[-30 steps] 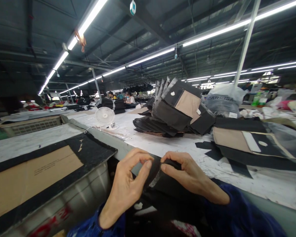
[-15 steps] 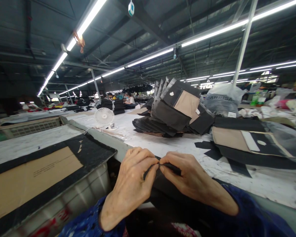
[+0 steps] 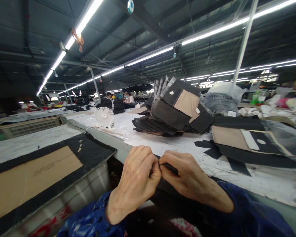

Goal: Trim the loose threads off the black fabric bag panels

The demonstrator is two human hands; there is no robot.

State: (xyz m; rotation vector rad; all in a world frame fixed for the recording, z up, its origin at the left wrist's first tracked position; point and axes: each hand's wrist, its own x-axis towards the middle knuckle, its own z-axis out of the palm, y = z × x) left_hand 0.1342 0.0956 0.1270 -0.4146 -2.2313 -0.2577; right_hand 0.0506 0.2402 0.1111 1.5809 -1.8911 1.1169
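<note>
My left hand (image 3: 138, 181) and my right hand (image 3: 189, 179) meet fingertip to fingertip at the near edge of the white table (image 3: 138, 136). Both pinch a piece of black fabric (image 3: 166, 187), which hangs down below them over my lap. The exact spot between the fingertips is too small to make out. Beyond my hands lies a stack of black fabric pieces (image 3: 172, 118), the top one with a beige panel.
A white fan (image 3: 104, 116) stands at the left on the table. Cardboard (image 3: 37, 177) on black material covers a crate at the left. A panelled black piece (image 3: 229, 133) and plastic bag (image 3: 222, 98) lie right. People (image 3: 128, 98) sit far back.
My left hand has turned slightly and its thumb and fingers have closed more around the fabric. My right hand has shifted only slightly and keeps its pinch.
</note>
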